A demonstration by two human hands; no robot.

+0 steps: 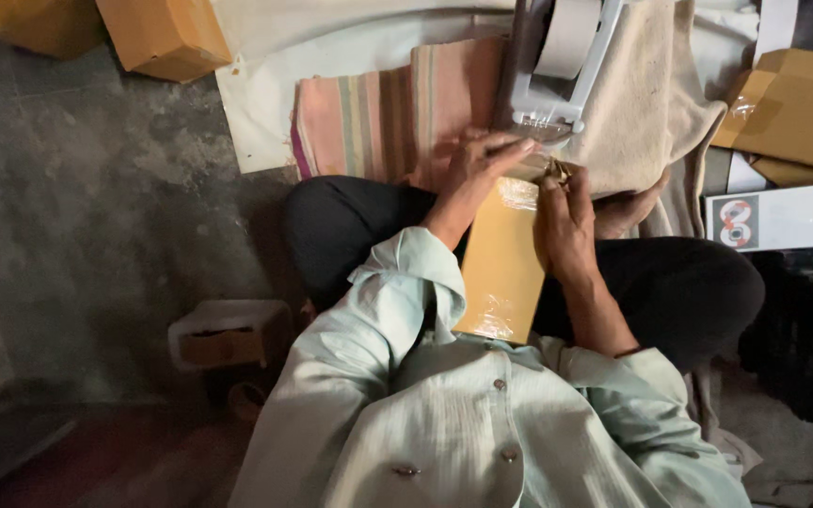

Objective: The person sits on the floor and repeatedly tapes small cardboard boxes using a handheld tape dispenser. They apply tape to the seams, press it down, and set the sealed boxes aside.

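Hands are working over a flat brown parcel [502, 259] that is lying lengthwise on the lap of a person sitting cross-legged on the floor [96, 188]. The parcel is resting between the knees, its near end against a pale green shirt [444, 414] and its far end pointing at a grey tape dispenser [557, 71]. Clear tape is shining across both ends of the parcel.

The left hand [484, 155] is lying at the parcel's far left corner, fingers stretched out flat and pressing down on the taped edge, so its grip is open against the wrapping. The right hand [565, 221] is sitting on the parcel's far right edge with fingers curled; they appear to be pinching a strip of tape at the corner, though the dim light is making it hard to be sure.

Beyond the parcel, the tape dispenser is standing on a beige cloth [646, 103], with a striped pink cloth [392, 118] spread to the left of it. Brown cardboard boxes [167, 38] are sitting further left of the dispenser, and more brown packages [802, 103] are lying to its right. A small white box [228, 334] is resting on the floor left of the parcel, beside the person's elbow.
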